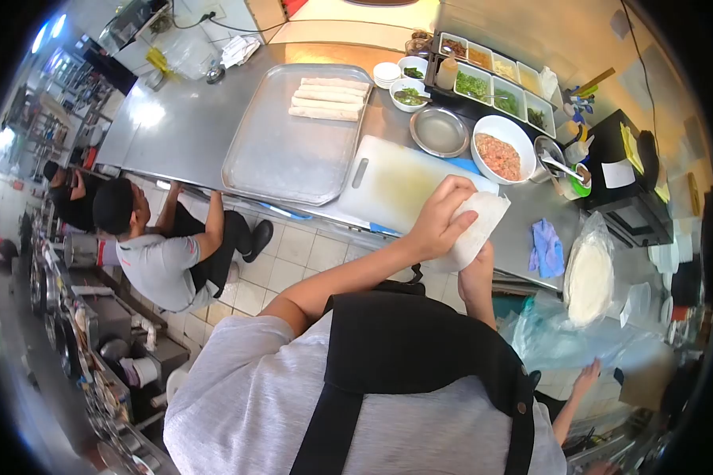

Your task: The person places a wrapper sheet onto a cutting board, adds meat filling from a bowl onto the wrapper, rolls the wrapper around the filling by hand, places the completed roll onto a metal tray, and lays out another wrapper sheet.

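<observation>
My left hand (445, 220) is closed on the upper part of a thin white dough wrapper (482, 222), its thumb lying across the near face. Below it, my right hand (477, 277) grips the wrapper's lower edge, its fingers partly hidden behind it. The wrapper is held up in front of a white cutting board (400, 178) with a yellowish stain. Just beyond stands a white bowl (521, 136) of pinkish minced filling (497, 156). On a metal tray (273, 162) to the left, several pale rolls (329, 99) lie side by side.
A metal plate (440, 131) and a rack of topping containers (475, 83) stand at the back. To the right are a blue cloth (545, 249) and bagged round wrappers (590, 277). A crouching co-worker (154, 265) is at left; another person's hand (586, 376) shows lower right.
</observation>
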Motion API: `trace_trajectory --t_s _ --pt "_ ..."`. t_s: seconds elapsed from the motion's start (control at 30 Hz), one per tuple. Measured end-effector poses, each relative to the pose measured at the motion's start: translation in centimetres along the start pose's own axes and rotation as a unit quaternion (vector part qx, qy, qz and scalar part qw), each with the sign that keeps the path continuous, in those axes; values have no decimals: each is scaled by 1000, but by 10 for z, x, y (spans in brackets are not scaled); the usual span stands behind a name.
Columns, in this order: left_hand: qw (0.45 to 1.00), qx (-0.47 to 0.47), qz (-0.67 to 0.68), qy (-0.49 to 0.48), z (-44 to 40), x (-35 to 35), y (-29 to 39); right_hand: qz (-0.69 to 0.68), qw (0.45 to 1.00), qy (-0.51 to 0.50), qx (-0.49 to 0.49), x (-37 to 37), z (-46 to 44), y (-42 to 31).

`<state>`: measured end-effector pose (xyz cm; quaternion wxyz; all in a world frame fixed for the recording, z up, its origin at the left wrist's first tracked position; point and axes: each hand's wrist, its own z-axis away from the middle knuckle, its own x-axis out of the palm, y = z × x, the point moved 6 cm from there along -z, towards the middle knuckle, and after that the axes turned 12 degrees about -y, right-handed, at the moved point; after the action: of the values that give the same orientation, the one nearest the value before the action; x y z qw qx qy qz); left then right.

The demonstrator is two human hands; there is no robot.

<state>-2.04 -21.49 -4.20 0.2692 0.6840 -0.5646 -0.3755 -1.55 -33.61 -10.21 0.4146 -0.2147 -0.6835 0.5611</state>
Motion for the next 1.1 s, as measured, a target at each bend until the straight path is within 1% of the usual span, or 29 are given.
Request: trace_trajectory --t_s 0.03,0.07,0.1,0.17,0.2,0.27,0.3,0.33,0.37,0.4,0.43,0.5,0.53,0.6,0.67,0.7,0.73,0.77,0.83,0.87,0.93,0.97,1.03,1.07,1.1 --pt "1000 4 6 -6 4 -4 -1 4 999 31 -3 4 1 2" --pt "1000 1 25 17 9 -11 -3 9 998 62 -6 6 1 4" --pt "998 -4 44 40 14 -18 -4 11 997 70 -8 10 0 5" --pt "998 7 51 24 21 -30 -5 116 983 99 -103 14 2 -7" --pt "998 15 51 13 24 -36 -5 118 982 106 -103 14 4 -7" --pt "998 3 64 8 31 -48 -7 228 957 143 -107 12 12 -13" --pt "997 -9 72 8 34 -55 -8 228 956 151 -106 13 15 -15" --pt "997 -9 77 1 40 -60 -10 303 931 161 -128 18 19 -24" --pt "996 -47 77 21 46 -69 -17 377 899 170 -147 25 23 -35" --pt "993 -85 76 41 52 -77 -25 405 884 177 -152 36 22 -49" --pt "993 -84 81 34 54 -82 -28 406 882 185 -151 34 22 -49" --pt "963 -219 133 86 64 -96 -50 358 908 195 -95 14 23 -39" --pt "962 -224 136 83 65 -100 -61 250 947 194 -50 0 20 -23" --pt "952 -278 112 57 63 -100 -104 204 955 212 27 -18 9 -6" --pt "927 -335 154 65 63 -90 -163 215 943 252 20 -49 -12 25" --pt "924 -367 96 54 60 -90 -187 218 940 259 44 -65 -21 42" --pt "917 -396 36 43 62 -93 -202 250 932 257 61 -88 -29 64" --pt "916 -398 45 28 63 -92 -206 280 923 253 77 -108 -35 83" --pt "858 -500 117 30 74 -94 -221 381 873 276 130 -125 -37 96" --pt "858 -499 120 23 77 -97 -226 381 870 283 131 -126 -37 93" --pt "893 -442 59 -69 81 -97 -232 420 856 272 129 -120 -39 85" --pt "892 -443 59 -71 83 -98 -229 418 856 273 132 -120 -38 85" --pt "906 -410 -49 -94 78 -102 -219 454 842 267 122 -120 -42 80" --pt "906 -409 -49 -94 78 -102 -215 454 842 266 121 -119 -43 77" --pt "919 -376 -83 -83 75 -102 -207 465 833 268 134 -118 -44 75"
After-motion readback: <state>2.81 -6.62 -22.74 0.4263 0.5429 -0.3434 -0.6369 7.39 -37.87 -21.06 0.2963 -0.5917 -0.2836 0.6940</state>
